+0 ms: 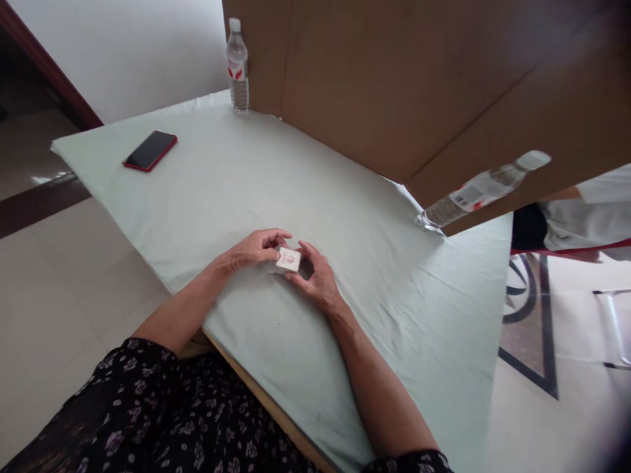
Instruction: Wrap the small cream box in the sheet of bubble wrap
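Observation:
A small white card pack (288, 260) with a red print lies between both hands near the table's near edge. My left hand (254, 249) curls over its left end, fingertips pinching it. My right hand (318, 276) grips its right side with thumb and fingers closed round it. Both forearms rest on the pale cloth (236, 177) that covers the table.
A red-cased phone (150, 150) lies at the far left. One water bottle (237, 66) stands at the back against a tall cardboard sheet (394, 85); a second bottle (480, 190) stands by its right end. Another person's sleeve (586, 217) shows at far right. Tiled floor surrounds the table.

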`<act>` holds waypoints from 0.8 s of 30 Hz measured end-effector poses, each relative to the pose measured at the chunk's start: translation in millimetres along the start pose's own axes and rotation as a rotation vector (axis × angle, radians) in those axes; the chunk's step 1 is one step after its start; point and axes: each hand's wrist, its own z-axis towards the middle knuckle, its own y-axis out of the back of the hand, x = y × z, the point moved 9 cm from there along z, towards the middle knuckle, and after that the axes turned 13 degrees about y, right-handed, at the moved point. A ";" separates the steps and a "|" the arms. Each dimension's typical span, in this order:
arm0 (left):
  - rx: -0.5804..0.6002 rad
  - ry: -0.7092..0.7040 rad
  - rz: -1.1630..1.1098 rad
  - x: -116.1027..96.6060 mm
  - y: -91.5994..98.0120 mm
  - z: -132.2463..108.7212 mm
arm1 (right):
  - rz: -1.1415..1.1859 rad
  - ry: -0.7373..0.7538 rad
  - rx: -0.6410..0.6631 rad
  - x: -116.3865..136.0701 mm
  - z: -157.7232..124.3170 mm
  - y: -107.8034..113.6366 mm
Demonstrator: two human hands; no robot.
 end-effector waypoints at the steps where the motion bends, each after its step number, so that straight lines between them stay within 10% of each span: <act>1: -0.001 0.004 -0.002 0.5 0.2 0.3 | 0.000 0.000 0.001 -0.1 -0.1 0.0; 24: 0.015 0.029 0.001 2.4 -0.4 0.9 | 0.008 0.009 0.014 2.5 0.7 -0.1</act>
